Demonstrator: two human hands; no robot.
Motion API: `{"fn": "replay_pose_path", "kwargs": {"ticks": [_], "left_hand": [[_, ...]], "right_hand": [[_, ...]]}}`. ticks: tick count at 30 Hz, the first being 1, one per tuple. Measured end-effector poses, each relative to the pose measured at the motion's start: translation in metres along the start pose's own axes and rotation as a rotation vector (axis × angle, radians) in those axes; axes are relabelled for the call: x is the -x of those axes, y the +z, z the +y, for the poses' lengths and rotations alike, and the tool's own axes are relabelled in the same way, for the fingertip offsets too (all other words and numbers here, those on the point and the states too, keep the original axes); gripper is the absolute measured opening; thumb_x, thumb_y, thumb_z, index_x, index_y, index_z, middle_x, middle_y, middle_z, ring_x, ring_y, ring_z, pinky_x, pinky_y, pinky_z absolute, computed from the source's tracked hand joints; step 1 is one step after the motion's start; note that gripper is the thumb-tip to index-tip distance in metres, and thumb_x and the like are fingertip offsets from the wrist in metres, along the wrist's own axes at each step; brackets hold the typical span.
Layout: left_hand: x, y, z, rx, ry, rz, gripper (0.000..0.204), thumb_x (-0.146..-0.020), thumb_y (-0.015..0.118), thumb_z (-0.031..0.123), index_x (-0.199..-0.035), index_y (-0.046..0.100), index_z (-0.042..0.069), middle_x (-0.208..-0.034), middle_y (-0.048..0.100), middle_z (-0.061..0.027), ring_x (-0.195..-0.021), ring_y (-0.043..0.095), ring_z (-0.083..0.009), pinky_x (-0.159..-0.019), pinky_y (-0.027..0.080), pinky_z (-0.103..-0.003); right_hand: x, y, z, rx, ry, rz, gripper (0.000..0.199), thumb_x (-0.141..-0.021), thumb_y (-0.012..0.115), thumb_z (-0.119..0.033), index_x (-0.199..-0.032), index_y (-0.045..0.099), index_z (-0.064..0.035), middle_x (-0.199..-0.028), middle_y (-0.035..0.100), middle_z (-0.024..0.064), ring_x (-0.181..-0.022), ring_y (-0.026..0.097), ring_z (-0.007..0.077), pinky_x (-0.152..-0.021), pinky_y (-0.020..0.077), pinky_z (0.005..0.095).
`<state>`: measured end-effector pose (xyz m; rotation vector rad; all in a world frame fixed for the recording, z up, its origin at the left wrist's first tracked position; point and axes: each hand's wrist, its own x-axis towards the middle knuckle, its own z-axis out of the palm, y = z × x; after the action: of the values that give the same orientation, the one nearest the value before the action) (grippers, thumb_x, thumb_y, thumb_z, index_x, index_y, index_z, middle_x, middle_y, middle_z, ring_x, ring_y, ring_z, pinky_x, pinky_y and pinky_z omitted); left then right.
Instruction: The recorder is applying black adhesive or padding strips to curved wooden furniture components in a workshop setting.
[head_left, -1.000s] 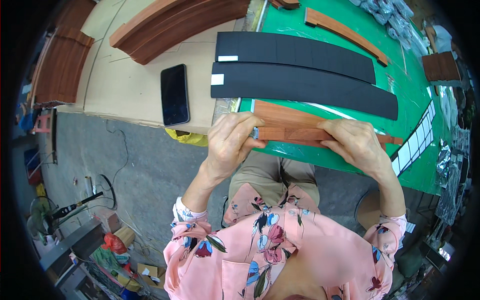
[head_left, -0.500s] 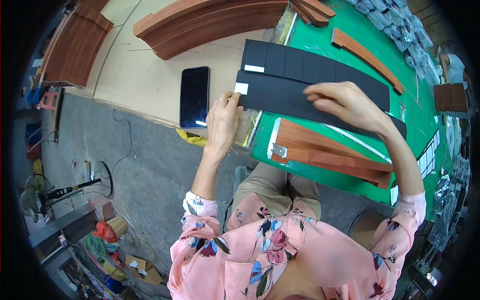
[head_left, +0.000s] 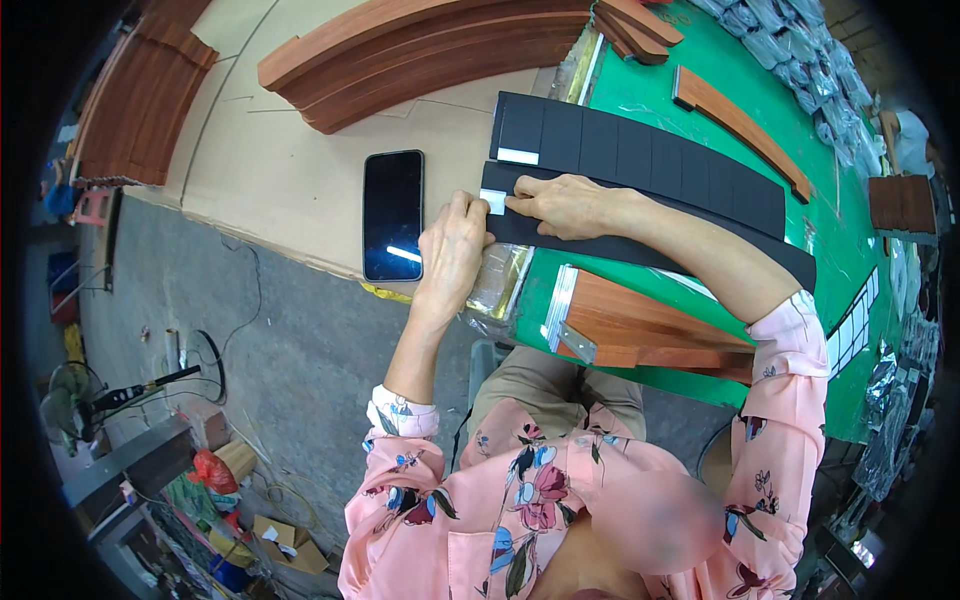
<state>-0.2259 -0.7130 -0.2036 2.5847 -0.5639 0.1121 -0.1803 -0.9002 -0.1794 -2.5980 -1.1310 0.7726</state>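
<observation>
Workshop table (head_left: 680,110), green mat beside brown cardboard, with our hands at the black foam strips.

Largest first: curved reddish wooden rails (head_left: 420,45) lie stacked at the far edge; two long black curved foam strips (head_left: 640,150) lie nearer. Our right hand (head_left: 565,203) presses flat on the near strip, fingers closed down, while our left hand (head_left: 452,250) pinches its small white end tab (head_left: 493,201). We judge that peeling comes next, calling for a steady pull. A black phone (head_left: 392,214) lies just left.

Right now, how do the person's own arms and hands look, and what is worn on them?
Both hands are bare: left hand, right hand, no gloves, rings or watch visible. The forearms are uncovered. Pink floral sleeves, with dark and red flowers, are pushed up toward the elbows.
</observation>
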Motion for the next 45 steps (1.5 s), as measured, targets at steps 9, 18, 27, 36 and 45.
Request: {"fn": "replay_pose_path", "kwargs": {"ticks": [9, 18, 27, 36, 45], "left_hand": [[0.011, 0.004, 0.000, 0.082, 0.029, 0.065, 0.021, -0.067, 0.066, 0.002, -0.081, 0.052, 0.003, -0.082, 0.054, -0.0108, -0.075, 0.057, -0.0307, -0.063, 0.045, -0.038], [0.020, -0.061, 0.041, 0.610, -0.169, 0.096, 0.044, -0.072, 0.071, 0.003, -0.109, 0.047, 0.004, -0.079, 0.063, -0.0044, -0.067, 0.055, -0.0072, -0.061, 0.042, -0.021], [0.058, -0.109, 0.106, 0.979, 0.065, -0.057, 0.064, -0.073, 0.072, 0.005, -0.127, 0.037, 0.006, -0.071, 0.063, -0.0049, -0.063, 0.054, -0.0069, -0.057, 0.041, -0.020], [0.080, -0.128, 0.122, 0.634, 0.231, -0.033, 0.065, -0.075, 0.067, 0.003, -0.131, 0.035, 0.005, -0.081, 0.065, -0.0076, -0.071, 0.060, -0.0114, -0.068, 0.046, -0.025], [0.066, -0.079, 0.099, 0.765, 0.242, 0.035, 0.041, -0.070, 0.073, 0.016, -0.107, 0.059, 0.003, -0.093, 0.060, -0.0040, -0.083, 0.055, -0.0131, -0.073, 0.039, -0.026]], "right_hand": [[0.003, 0.001, -0.001, 0.014, -0.011, 0.024, 0.053, -0.075, 0.061, -0.012, -0.123, 0.044, -0.0009, -0.116, 0.046, 0.0146, -0.097, 0.056, 0.0313, -0.082, 0.0473, 0.0392], [0.078, -0.058, -0.049, -0.083, -0.196, 0.641, 0.027, -0.077, 0.061, -0.013, -0.101, 0.058, -0.0031, -0.094, 0.058, 0.0105, -0.088, 0.057, 0.0278, -0.072, 0.0487, 0.0374], [0.156, -0.039, -0.139, 0.475, -0.261, 0.990, 0.024, -0.060, 0.066, -0.015, -0.082, 0.060, -0.0100, -0.086, 0.054, 0.0011, -0.079, 0.056, 0.0162, -0.063, 0.0509, 0.0276], [0.200, -0.014, -0.172, 0.467, -0.076, 1.042, 0.020, -0.059, 0.066, -0.012, -0.078, 0.061, -0.0066, -0.083, 0.057, 0.0015, -0.074, 0.055, 0.0162, -0.057, 0.0503, 0.0270], [0.194, 0.001, -0.150, 0.005, 0.162, 1.029, 0.028, -0.060, 0.072, -0.011, -0.087, 0.064, -0.0048, -0.078, 0.058, 0.0051, -0.072, 0.053, 0.0228, -0.065, 0.0450, 0.0333]]}}
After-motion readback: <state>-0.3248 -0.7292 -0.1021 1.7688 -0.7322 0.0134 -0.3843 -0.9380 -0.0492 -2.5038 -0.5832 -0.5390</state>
